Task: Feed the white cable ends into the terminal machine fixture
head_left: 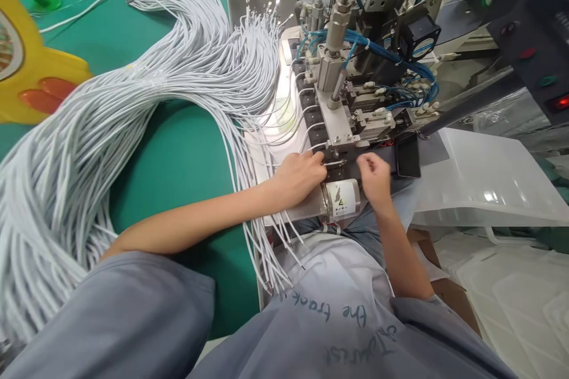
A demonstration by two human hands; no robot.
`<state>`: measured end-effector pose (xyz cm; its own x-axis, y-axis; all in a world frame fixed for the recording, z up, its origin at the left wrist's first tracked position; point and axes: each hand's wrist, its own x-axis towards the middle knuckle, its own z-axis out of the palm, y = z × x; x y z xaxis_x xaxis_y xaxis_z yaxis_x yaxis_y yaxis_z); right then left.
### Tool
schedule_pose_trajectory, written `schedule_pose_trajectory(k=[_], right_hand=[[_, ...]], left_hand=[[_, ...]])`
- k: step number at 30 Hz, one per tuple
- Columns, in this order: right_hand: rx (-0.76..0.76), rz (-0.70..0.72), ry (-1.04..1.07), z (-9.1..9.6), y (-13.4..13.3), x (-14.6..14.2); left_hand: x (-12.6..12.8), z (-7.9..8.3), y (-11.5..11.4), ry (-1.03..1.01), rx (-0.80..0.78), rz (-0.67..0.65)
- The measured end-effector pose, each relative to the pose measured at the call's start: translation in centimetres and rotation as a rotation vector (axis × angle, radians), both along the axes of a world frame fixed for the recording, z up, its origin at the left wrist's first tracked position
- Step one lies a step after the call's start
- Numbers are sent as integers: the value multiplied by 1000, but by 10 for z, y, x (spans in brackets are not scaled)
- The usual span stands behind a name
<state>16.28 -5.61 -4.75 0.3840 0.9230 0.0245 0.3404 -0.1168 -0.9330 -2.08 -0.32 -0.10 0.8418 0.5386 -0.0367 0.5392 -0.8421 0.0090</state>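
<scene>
Cable (334, 163) at my left hand (301, 176), just right of the frame's centre: slim, white, the short visible length lying nearly level across a dark fixture (351, 170), its right-hand end near a small metallic part; fine detail at that end too small to read. It emerges at my left fingertips and points toward my right hand (374, 176), the tip falling between the two hands. My left fingers are bent down and drawn narrow onto this cable, back of the hand upward; the exact grip underneath is hidden. My right hand sits to the right of the cable end, apart from it, fingers curled in tight; whether anything is between them I cannot tell. Above my left hand, more white leads (313, 127) run side by side into a black strip (313, 108) along the left edge of the machine (338, 121), which carries metal cylinders and blue tubing (386, 54). Just below the fixture, a clear-wrapped packet with a printed label (343, 198). A thick bundle of similar white cables (146, 83) sweeps from lower left to upper centre over a green table (178, 142), loose strands hanging past my left forearm. Yellow object (48, 71) at upper left.
</scene>
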Motion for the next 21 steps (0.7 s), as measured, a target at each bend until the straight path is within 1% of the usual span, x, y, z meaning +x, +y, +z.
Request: schedule_pose_trajectory(k=[1, 2, 3, 4, 5, 7, 8, 10, 11, 13, 15, 18, 19, 21], right_hand=[[48, -70, -69, 7, -10, -5], [65, -102, -111, 14, -22, -12], [50, -79, -136, 20, -34, -21], [-2, 13, -142, 24, -46, -31], [-72, 150, -132, 26, -57, -43], [-202, 351, -100, 23, -73, -64], [-259, 442, -75, 20, -78, -73], [-298, 530, -58, 14, -82, -82], [-291, 534, -71, 13, -81, -83], [-267, 500, -125, 12, -80, -81], [-280, 498, -174, 14, -79, -81], [-309, 580, -233, 13, -83, -86], [-305, 583, -261, 13, -85, -87], [-274, 512, -305, 15, -86, -82]], left_hand=[[0, -2, 2, 9, 20, 36], [0, -3, 5, 13, 39, 78], [-1, -5, 7, 11, 51, 120], [-1, -6, 9, 8, 56, 157], [-1, -7, 11, 6, 50, 182], [0, -7, 10, -6, 20, 196], [1, -5, 8, -24, 1, 180], [4, -2, 1, -102, -46, 91], [5, -1, -4, -158, -74, 22], [7, 1, -13, -268, -129, -120], [8, 1, -21, -353, -163, -218], [7, -1, -29, -433, -186, -294], [7, -2, -30, -462, -200, -305], [7, -3, -31, -526, -262, -321]])
